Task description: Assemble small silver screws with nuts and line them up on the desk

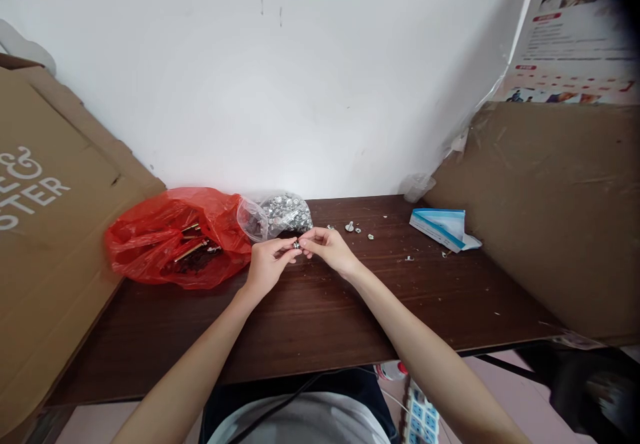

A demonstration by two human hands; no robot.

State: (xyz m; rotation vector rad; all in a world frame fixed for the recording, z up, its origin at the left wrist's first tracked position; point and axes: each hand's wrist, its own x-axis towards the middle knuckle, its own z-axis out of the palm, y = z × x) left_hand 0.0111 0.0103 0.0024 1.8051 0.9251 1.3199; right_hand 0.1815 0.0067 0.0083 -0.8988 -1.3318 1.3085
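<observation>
Near the middle of the dark brown table, my left hand [266, 264] and my right hand [330, 249] meet fingertip to fingertip. Between them is a small metal part [297, 245], pinched by the fingers of both hands; its exact shape is too small to tell. Just behind my hands lies a clear plastic bag [287, 213] full of small silvery metal pieces. An open red plastic bag [145, 244] with metal rods and dark small parts inside is to the left of my left hand. Several small metal pieces, one a larger disc-like piece [349, 227], lie behind and right of my right hand.
A blue and white packet [440, 225] lies at the right of the table [310, 324], with a crumpled clear plastic piece [418, 186] behind it. Cardboard stands at the left [65, 231] and right [540, 217]. A white wall rises behind. Below the front edge is a power strip [423, 417].
</observation>
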